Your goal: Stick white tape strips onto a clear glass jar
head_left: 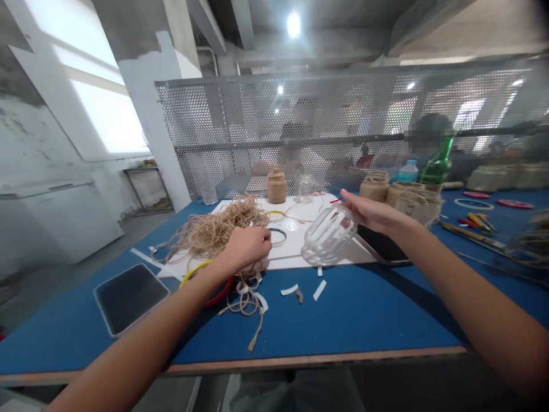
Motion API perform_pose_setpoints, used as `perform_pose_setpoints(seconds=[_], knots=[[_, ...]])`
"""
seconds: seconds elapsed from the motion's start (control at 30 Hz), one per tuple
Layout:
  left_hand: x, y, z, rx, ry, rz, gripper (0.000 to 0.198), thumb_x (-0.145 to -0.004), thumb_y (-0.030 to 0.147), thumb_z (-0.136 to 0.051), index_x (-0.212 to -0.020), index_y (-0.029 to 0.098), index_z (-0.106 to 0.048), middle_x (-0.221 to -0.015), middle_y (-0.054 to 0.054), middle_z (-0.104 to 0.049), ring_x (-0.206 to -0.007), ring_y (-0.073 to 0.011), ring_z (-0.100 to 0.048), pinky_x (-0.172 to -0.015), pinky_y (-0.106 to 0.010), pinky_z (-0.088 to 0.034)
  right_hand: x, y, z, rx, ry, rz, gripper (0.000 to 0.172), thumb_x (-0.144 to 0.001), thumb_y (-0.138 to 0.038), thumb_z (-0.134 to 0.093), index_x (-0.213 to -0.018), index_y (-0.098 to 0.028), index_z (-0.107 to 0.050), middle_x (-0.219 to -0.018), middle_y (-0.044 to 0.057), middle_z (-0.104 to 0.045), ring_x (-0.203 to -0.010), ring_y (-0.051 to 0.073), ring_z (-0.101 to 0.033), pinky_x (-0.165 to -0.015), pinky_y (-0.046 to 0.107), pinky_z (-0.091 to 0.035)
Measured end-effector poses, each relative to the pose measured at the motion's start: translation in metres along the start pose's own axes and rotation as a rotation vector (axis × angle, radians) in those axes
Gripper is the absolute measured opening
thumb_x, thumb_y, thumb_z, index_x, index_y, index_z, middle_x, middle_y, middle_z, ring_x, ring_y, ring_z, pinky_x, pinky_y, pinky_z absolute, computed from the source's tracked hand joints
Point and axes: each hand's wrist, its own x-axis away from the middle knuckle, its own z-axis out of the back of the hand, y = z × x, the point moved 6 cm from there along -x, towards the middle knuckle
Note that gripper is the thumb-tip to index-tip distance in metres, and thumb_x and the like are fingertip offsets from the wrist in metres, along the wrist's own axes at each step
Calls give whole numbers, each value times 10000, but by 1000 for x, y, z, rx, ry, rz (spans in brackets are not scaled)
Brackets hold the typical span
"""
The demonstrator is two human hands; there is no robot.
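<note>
Jar (pixel 329 236): ribbed glass, tilted over the white board (pixel 300 243), one end hidden by our right grip (pixel 371 213).
Right grip: narrow, fingers curled around the jar's end, holding it.
Left grip (pixel 247 247): curled down on the jute twine (pixel 210 232); the fingertips are hidden, so we cannot tell whether it holds any strand.
Twine: loose heap on the board, trailing onto the blue surface (pixel 343 312).
Hoops: yellow hoop (pixel 194 272) and red hoop (pixel 223 290), partly hidden by our forearm (pixel 195 303).
</note>
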Motion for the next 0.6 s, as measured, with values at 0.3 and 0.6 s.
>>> perform_pose_setpoints(seconds=[0.3, 0.6], knots=[[6, 10, -10, -37, -86, -68, 211, -696, 220, -410, -701, 206, -621, -734, -56, -673, -717, -214, -600, -724, -371, -375, -7, 8, 7, -37, 8, -8, 494, -842, -545, -347, -655, -178, -620, -527, 19, -528, -479, 101, -450, -529, 234, -404], [1, -9, 2, -216, 50, 52, 258, -755, 225, -371, -713, 168, -619, -774, -115, -676, -780, -258, -609, -744, -416, -344, -6, 8, 10, -13, 24, -14, 520, -856, -539, -294, -698, -193, -649, -577, 58, -604, -468, 119, -476, -542, 279, -421]])
